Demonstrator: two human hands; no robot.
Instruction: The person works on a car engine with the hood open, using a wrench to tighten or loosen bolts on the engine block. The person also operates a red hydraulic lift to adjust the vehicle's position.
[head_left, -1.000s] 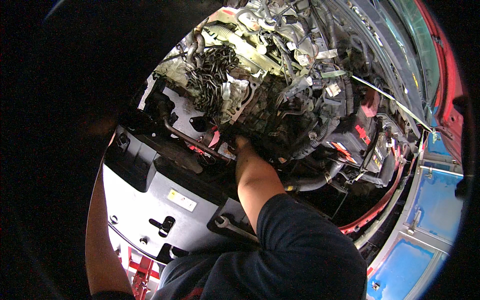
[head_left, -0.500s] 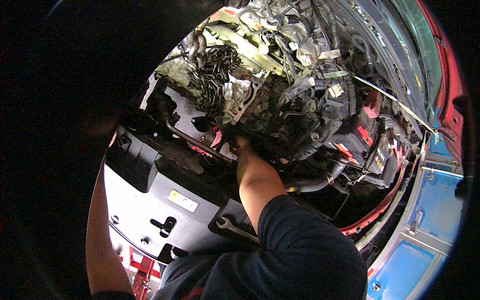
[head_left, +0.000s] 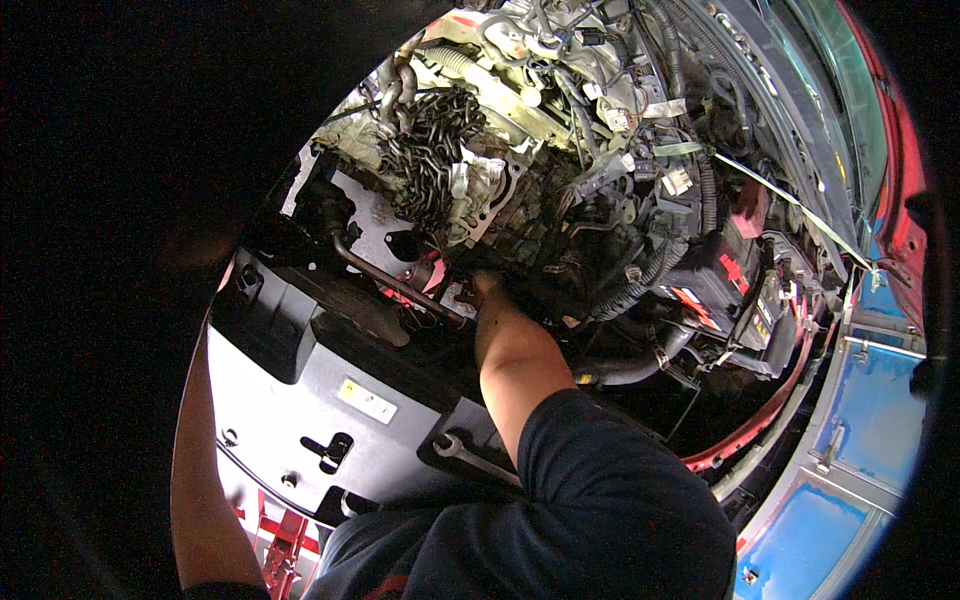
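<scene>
My right arm reaches down into the open engine bay of a car, and my right hand (head_left: pixel 486 287) is low among dark parts beside the engine block (head_left: pixel 492 215). Its fingers are hidden, so what they touch or hold does not show. Nearest to it is the end of a brownish metal pipe (head_left: pixel 385 281). On the left my bare left forearm (head_left: pixel 203 450) runs up along the front of the car. The left hand is lost in the dark rim of the picture. An open-end wrench (head_left: pixel 470 455) lies on the grey front panel (head_left: pixel 400 430), beside my right upper arm.
A heap of dark chain (head_left: pixel 430 150) hangs over the engine. Loose wiring (head_left: pixel 610 100) and ribbed hoses (head_left: pixel 655 275) fill the far side. A battery (head_left: pixel 715 285) stands to the right, a thick black hose (head_left: pixel 630 367) nearer. Blue panels (head_left: pixel 800 535) flank the car.
My right hand has shifted very slightly among the engine parts, and a little more of it shows. The left forearm and the wrench have hardly moved.
</scene>
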